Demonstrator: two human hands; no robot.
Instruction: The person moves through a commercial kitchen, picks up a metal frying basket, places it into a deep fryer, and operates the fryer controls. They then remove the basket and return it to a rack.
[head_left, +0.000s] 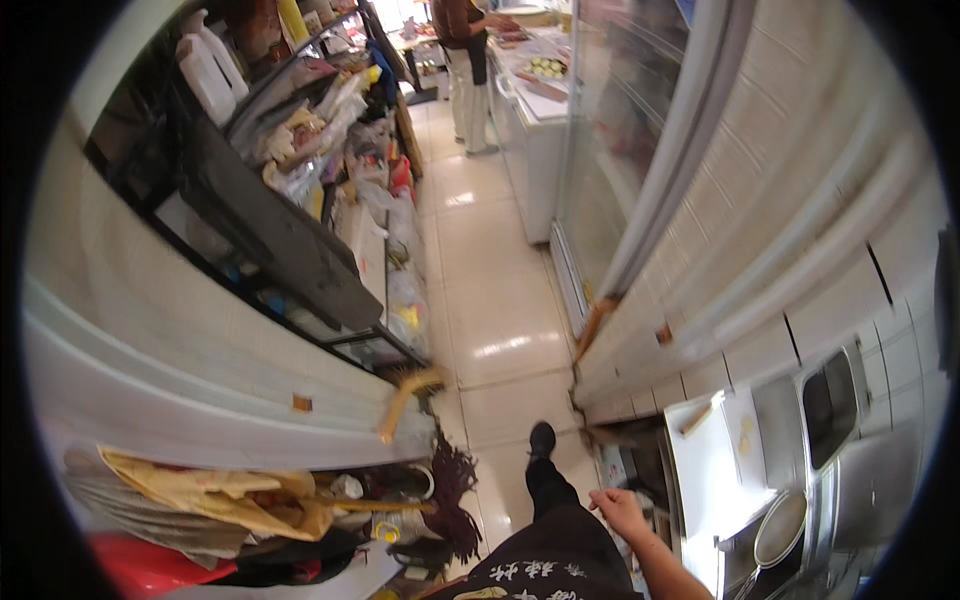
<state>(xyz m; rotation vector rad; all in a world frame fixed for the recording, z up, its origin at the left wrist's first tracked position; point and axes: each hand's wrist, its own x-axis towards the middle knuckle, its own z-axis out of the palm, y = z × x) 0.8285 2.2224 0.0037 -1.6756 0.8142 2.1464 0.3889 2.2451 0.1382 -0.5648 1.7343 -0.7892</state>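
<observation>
My right hand (619, 511) hangs beside my dark apron (559, 551), its fingers loosely curled with nothing seen in them. It is nearest to a white worktop (694, 469) at the lower right, apart from it. My left hand is out of view. One dark shoe (541, 439) is forward on the pale tiled floor (495, 300), in a narrow passage between two wall ends. A dark red mop head (454, 499) hangs at the left of the passage.
Left, a black shelf rack (285, 240) holds plastic bags and a white jug (210, 67). Right are a glass-door cabinet (622, 150), a white chest-type unit (544, 172), a metal sink (829, 405) and a round strainer (780, 529). Another person (465, 67) stands by food ahead.
</observation>
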